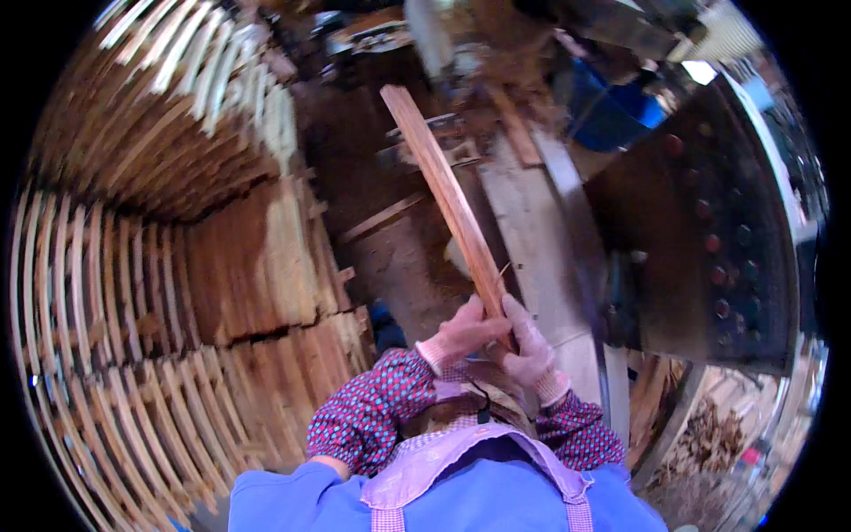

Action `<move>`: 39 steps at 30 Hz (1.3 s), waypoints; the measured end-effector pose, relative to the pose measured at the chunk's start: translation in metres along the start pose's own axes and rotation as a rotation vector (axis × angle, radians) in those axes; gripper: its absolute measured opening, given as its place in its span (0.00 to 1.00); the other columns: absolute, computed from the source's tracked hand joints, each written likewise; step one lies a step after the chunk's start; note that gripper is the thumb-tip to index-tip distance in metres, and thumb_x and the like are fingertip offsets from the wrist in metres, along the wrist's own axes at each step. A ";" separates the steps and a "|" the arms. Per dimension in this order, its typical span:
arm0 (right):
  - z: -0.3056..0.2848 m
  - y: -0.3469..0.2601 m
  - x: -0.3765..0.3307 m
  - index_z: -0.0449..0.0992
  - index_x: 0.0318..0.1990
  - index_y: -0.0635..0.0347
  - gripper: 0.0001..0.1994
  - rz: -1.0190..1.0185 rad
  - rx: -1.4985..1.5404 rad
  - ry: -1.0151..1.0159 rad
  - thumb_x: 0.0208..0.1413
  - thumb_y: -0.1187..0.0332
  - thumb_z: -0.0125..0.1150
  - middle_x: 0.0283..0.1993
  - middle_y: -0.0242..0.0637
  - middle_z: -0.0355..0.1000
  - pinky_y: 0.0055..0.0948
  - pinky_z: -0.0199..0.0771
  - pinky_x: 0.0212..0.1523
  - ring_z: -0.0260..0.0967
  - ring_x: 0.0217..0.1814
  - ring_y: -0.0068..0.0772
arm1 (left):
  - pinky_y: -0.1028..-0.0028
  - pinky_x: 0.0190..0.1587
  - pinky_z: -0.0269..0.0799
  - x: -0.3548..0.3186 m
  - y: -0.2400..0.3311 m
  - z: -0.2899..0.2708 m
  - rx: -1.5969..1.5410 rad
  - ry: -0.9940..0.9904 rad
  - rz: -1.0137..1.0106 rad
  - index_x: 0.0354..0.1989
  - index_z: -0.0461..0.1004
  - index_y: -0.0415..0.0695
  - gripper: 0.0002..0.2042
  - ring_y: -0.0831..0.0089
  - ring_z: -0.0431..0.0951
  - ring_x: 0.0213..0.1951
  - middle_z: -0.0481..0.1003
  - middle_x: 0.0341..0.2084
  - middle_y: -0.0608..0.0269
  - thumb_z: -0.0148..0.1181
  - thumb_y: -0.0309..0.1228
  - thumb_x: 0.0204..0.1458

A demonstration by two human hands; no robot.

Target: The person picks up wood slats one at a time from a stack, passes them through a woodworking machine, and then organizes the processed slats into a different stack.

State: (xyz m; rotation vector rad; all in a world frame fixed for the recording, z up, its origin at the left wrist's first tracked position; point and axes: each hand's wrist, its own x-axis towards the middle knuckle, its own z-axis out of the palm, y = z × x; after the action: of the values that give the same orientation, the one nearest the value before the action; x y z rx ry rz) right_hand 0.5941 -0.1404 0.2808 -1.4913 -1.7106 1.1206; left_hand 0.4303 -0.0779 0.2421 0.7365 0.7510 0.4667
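A long, narrow wooden strip (pixel 446 193) points up and away from my body, its far end leaning to the left. My left hand (pixel 467 332) closes on the near end from the left side. My right hand (pixel 529 348) grips the same end from the right, its fingers wrapped at the edge. Both hands wear pale gloves with ribbed cuffs. A thin splinter (pixel 505 269) sticks out from the strip's right edge just beyond my hands. The very end of the strip is partly hidden by my fingers.
Stacked wooden strips (pixel 266 235) rise on the left. At the right stands a dark machine panel (pixel 700 239) with red buttons, beside a long pale worktop (pixel 532 239). Farther off are a blue bin (pixel 612 106) and a loose strip on the floor (pixel 383 218). Wood scraps (pixel 709 439) lie lower right.
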 end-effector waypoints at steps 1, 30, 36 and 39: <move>-0.006 0.010 -0.015 0.58 0.67 0.61 0.37 0.030 0.062 0.058 0.47 0.73 0.65 0.62 0.57 0.64 0.38 0.69 0.59 0.63 0.64 0.54 | 0.66 0.67 0.54 0.006 -0.012 0.007 0.095 -0.019 0.079 0.70 0.46 0.39 0.40 0.62 0.59 0.64 0.59 0.63 0.50 0.61 0.30 0.50; -0.055 0.097 0.214 0.64 0.64 0.63 0.21 -0.582 -0.461 0.174 0.65 0.68 0.48 0.69 0.48 0.56 0.40 0.52 0.69 0.53 0.70 0.47 | 0.60 0.49 0.68 -0.225 -0.258 -0.015 0.593 1.169 -0.226 0.48 0.70 0.33 0.25 0.53 0.75 0.47 0.75 0.41 0.41 0.55 0.45 0.52; 0.009 0.071 0.087 0.68 0.60 0.68 0.19 -0.369 -0.060 -0.096 0.63 0.69 0.51 0.61 0.49 0.68 0.32 0.61 0.63 0.65 0.63 0.43 | 0.60 0.47 0.67 -0.295 -0.356 -0.022 0.403 1.447 -0.119 0.39 0.76 0.41 0.15 0.53 0.72 0.45 0.73 0.38 0.46 0.48 0.39 0.58; 0.015 0.069 0.042 0.69 0.59 0.68 0.19 -0.185 -0.024 -0.221 0.62 0.69 0.51 0.60 0.48 0.69 0.30 0.63 0.63 0.66 0.62 0.39 | 0.60 0.51 0.66 -0.319 -0.292 0.001 0.228 1.385 -0.115 0.44 0.75 0.40 0.20 0.51 0.71 0.49 0.73 0.44 0.43 0.48 0.45 0.59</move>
State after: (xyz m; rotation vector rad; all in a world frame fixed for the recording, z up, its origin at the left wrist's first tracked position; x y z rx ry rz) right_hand 0.6059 -0.1016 0.2096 -1.2301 -1.9730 1.2040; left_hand 0.2590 -0.4683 0.1671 0.4939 2.1525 0.7840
